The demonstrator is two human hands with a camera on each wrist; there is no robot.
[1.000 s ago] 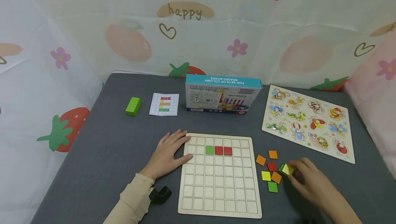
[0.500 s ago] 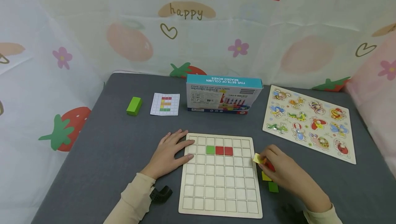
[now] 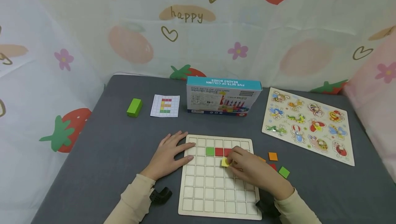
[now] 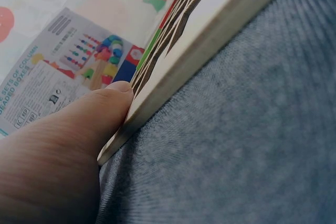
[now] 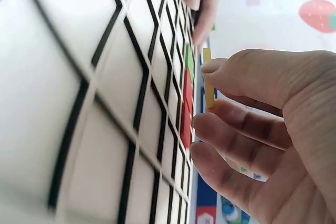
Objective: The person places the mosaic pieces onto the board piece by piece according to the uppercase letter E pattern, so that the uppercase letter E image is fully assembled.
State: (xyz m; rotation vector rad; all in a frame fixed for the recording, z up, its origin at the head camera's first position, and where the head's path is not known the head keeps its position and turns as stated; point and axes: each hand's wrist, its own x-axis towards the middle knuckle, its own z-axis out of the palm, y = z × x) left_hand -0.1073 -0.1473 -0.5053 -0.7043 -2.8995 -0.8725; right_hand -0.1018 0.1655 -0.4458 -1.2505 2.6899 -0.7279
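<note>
A pale wooden grid board [image 3: 204, 193] lies on the dark table. One green tile [image 3: 210, 151] and two red tiles [image 3: 219, 152] fill neighbouring squares of its second row. My right hand [image 3: 252, 169] pinches a yellow square tile [image 3: 224, 162] between thumb and fingers, just over the board below the red tiles. In the right wrist view that yellow tile [image 5: 208, 77] stands edge-on, apart from the grid. My left hand [image 3: 168, 155] rests spread at the board's upper left edge, its thumb [image 4: 113, 103] touching the rim in the left wrist view.
Right of the board are loose tiles, including an orange tile [image 3: 273, 156] and a green tile [image 3: 284, 172], some hidden by my right hand. Behind stand a cardboard box [image 3: 222, 97], a pattern card [image 3: 165, 106] and a green block [image 3: 134, 107]. An insect puzzle [image 3: 309, 124] lies back right.
My right hand picked up the yellow tile from the loose pile and carried it left over the board. A green tile stays behind on the table. My left hand has stayed in place.
</note>
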